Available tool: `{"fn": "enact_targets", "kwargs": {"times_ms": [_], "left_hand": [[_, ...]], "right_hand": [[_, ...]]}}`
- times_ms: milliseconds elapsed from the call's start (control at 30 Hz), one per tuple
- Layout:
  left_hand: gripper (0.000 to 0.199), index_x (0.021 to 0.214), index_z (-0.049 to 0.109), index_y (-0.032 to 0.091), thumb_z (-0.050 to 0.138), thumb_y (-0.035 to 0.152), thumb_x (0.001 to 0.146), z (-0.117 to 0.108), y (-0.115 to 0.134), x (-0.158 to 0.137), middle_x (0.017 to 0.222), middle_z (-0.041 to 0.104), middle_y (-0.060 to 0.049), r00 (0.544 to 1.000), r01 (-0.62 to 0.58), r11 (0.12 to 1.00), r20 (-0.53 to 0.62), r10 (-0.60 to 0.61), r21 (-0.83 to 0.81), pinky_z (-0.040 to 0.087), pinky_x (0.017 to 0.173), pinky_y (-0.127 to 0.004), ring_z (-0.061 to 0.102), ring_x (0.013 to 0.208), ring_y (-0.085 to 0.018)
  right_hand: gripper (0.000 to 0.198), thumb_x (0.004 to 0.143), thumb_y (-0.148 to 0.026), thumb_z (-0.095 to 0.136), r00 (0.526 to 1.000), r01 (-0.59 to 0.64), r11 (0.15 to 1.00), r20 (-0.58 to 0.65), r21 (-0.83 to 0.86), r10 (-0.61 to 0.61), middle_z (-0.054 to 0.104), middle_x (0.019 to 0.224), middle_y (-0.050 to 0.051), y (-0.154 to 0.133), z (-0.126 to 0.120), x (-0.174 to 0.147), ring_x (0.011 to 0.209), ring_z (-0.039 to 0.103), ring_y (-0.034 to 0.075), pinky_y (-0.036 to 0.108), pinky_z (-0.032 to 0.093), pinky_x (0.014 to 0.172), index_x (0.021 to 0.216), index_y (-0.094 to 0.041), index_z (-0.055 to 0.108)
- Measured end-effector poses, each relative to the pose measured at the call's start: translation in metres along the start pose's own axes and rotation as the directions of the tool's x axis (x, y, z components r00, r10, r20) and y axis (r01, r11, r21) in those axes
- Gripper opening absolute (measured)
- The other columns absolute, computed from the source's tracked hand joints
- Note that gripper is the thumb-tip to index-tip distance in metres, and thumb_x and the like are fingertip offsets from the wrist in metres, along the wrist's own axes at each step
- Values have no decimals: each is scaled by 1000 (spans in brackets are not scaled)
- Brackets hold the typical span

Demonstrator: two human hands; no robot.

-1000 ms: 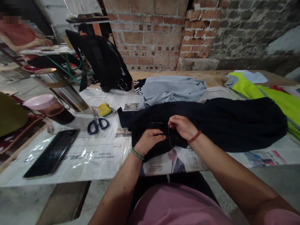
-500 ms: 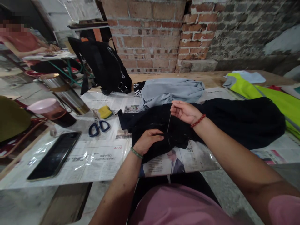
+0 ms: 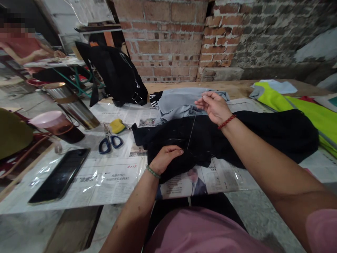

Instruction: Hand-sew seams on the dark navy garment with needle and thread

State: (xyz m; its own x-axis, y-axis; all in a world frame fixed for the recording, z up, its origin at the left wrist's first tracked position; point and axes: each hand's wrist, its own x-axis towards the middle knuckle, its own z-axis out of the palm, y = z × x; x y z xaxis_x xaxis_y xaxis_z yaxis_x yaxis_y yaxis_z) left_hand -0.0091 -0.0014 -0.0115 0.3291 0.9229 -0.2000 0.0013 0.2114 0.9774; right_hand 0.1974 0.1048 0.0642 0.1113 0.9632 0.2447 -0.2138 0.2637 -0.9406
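Dark cloth (image 3: pixel 168 135), black to navy and seemingly a garment, lies bunched across the newspaper in front of me. My left hand (image 3: pixel 168 158) pinches it near its front edge, thumb against the fingers. From the cloth just beside that hand, a pale thread (image 3: pixel 192 129) runs taut up and to the right. My right hand (image 3: pixel 212 107) holds its upper end in a pinch, raised above the cloth. A very fine line shows over those fingertips; whether it is a needle or more thread I cannot tell. Small light stitches or thread bits show on the cloth.
Left of the cloth lie scissors (image 3: pixel 110 142), a yellow sponge-like piece (image 3: pixel 117 125) and a phone (image 3: pixel 60 175). A pink-lidded cup (image 3: pixel 61 128) and steel flask (image 3: pixel 76 109) stand behind. Grey clothing (image 3: pixel 192 98), a black bag (image 3: pixel 118 73) and a yellow vest (image 3: pixel 297 112) lie around. Another person sits far left.
My right hand has moved up, away and slightly right, drawing out a longer stretch of thread. My left hand stays on the cloth.
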Motion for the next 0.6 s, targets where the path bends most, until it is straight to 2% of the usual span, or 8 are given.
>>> {"fn": "enact_targets", "kwargs": {"times_ms": [67,167,267,367,500,600], "left_hand": [[12,63,66,14,67,26,61,0,0,0,56,58,3,1000,-2,1000,8,2,-2,36,53,-19,48,54,-8],[17,59,63,13,66,30,62,1,0,-1,52,53,4,1000,23,1000,14,-23,-18,34,48,-19,45,49,-7],[21,57,59,13,66,32,62,1,0,-1,48,48,5,999,41,997,1,-41,-59,30,44,-18,41,45,-6],[24,54,57,13,67,33,62,3,0,-1,46,45,6,999,7,997,-33,-9,-72,28,43,-18,38,43,-5],[26,53,56,13,67,35,61,4,1,1,46,45,6,999,26,1000,-34,-26,-10,28,43,-18,38,43,-5],[23,56,58,13,67,34,60,4,2,2,48,47,6,999,41,991,28,-44,126,29,44,-18,39,44,-5]], "right_hand": [[5,77,-15,45,997,68,995,-21,-74,-70,57,62,-4,4,4,-7,64,60,9,24,48,65,77,-19,49],[6,75,-19,48,993,107,953,80,-285,-87,58,63,-2,12,10,-37,61,58,9,24,46,63,78,-18,53],[12,77,-21,44,974,191,814,211,-548,-87,58,66,-1,21,14,-84,60,57,11,24,45,62,83,-19,54],[17,81,-20,38,958,265,681,268,-683,-104,59,74,0,31,13,-123,64,57,11,24,43,65,89,-20,53],[17,82,-23,37,969,247,593,211,-766,-131,58,72,2,46,2,-134,66,55,13,24,41,64,87,-20,53],[17,82,-25,38,985,164,631,92,-759,-144,53,62,-1,59,-12,-124,58,52,12,23,40,59,83,-19,54]]}}
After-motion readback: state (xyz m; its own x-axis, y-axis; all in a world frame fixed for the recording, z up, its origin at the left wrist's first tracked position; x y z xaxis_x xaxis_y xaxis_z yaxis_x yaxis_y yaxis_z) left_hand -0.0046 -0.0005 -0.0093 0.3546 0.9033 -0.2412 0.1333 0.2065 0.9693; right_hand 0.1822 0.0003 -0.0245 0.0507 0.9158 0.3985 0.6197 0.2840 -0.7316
